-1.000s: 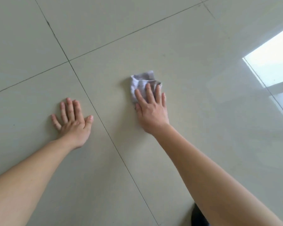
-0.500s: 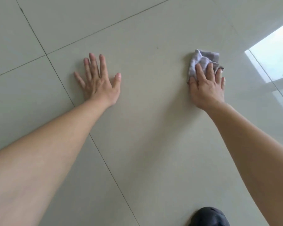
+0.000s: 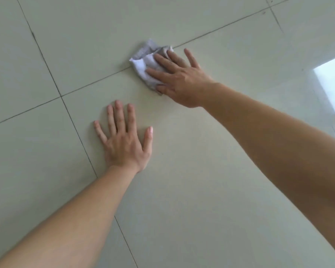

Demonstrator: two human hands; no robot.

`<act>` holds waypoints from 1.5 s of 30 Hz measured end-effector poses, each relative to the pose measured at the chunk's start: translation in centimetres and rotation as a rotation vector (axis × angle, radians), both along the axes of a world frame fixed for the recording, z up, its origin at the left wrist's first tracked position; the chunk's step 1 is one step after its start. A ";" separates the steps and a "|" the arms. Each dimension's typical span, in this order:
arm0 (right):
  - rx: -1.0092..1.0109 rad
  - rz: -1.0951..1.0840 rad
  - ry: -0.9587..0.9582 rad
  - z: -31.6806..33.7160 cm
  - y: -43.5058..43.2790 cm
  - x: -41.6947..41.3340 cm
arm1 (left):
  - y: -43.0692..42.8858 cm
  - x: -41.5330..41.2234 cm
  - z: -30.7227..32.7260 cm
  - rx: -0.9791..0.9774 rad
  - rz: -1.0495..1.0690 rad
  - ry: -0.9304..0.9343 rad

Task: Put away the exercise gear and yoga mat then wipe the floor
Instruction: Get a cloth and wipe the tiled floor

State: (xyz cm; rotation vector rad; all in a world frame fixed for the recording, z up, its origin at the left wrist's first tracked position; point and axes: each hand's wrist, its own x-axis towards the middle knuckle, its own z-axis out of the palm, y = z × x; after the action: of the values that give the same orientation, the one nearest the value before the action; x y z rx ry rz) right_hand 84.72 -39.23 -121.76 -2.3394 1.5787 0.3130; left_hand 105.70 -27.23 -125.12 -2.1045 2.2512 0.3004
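At upper centre, cloth (image 3: 143,64): a crumpled pale grey-white rag lying on the floor, straddling a grout line (image 3: 97,79) that runs from lower left to upper right.
Right hand (image 3: 180,82): palm down on the near right part of the cloth, fingers straight and spread, pressing it to the tile. The thumb lies along the cloth's near edge and the little finger reaches past it onto bare tile. Nothing is gripped.
Left hand (image 3: 126,146): flat on the tile, nearer the camera and apart from the cloth, fingers spread, holding nothing.
Forearms: both bare, entering from the lower edge and the right.
Floor (image 3: 201,190): large, glossy, pale greenish-beige tiles with thin dark joints, two of which cross left of the left hand.
Reflection (image 3: 331,84): a bright rectangular patch of light on the tiles at the right edge.
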 end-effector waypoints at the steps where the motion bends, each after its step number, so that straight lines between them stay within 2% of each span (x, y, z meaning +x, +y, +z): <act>1: 0.007 -0.064 0.007 0.0 -0.7 -2.7 | 0.0 0.1 0.0 0.001 0.002 -0.005; 6: 0.059 -0.612 0.077 0.1 -1.2 -15.7 | 0.0 0.0 0.0 0.010 0.001 -0.027; 9: 0.019 -0.775 0.022 -0.4 -1.1 -13.8 | 0.1 -0.1 -0.1 -0.002 -0.003 -0.043; 11: -0.034 -0.677 -0.046 -0.8 -0.3 -9.5 | 0.2 0.0 -0.2 -0.012 0.000 -0.044; 15: -0.049 -0.126 -0.114 -1.7 3.8 -2.4 | 0.3 -0.1 -0.2 -0.035 0.019 -0.054; 17: -0.058 0.065 -0.140 -1.8 5.5 -3.5 | 0.4 -0.3 -0.3 -0.029 0.020 -0.058; 19: -0.071 0.068 -0.142 -1.6 6.2 -7.5 | 0.4 -0.3 -0.3 -0.025 0.023 -0.062; 20: -0.080 -0.020 -0.114 -1.7 6.3 -10.4 | 0.4 -0.3 -0.3 -0.027 0.019 -0.060; 25: -0.035 -0.775 0.007 -1.1 8.8 -25.5 | 0.6 -0.7 0.2 -0.056 0.045 -0.005; 29: -0.055 -0.962 -0.012 -1.7 7.8 -24.3 | -1.6 -7.6 1.7 -0.059 -0.043 0.137; 31: -0.099 -0.865 -0.051 -2.0 6.0 -21.0 | -4.0 -13.0 1.2 0.022 -0.072 0.127; 33: -0.133 -0.628 -0.085 -2.3 4.5 -17.0 | -4.9 -16.4 -0.2 0.018 -0.081 0.043; 36: -0.126 -0.294 -0.114 -2.5 1.9 -12.2 | -4.5 -16.9 -1.5 -0.031 -0.068 -0.049; 39: -0.112 -0.133 -0.119 -2.0 -1.3 -12.8 | -4.5 -16.7 -1.2 -0.056 -0.069 -0.034; 41: -0.107 -0.235 -0.068 -1.9 -3.8 -16.5 | -4.7 -16.9 -1.0 -0.041 -0.079 -0.034; 45: -0.071 -0.813 0.025 -1.1 -6.3 -26.4 | -4.3 -16.6 -1.1 -0.030 -0.080 -0.029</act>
State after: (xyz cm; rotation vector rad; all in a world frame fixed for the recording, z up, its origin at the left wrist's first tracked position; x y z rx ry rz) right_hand 58.30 -45.53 -122.81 -1.5380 2.3952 0.0905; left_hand 89.15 -31.54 -126.18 -2.0122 2.3304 0.2325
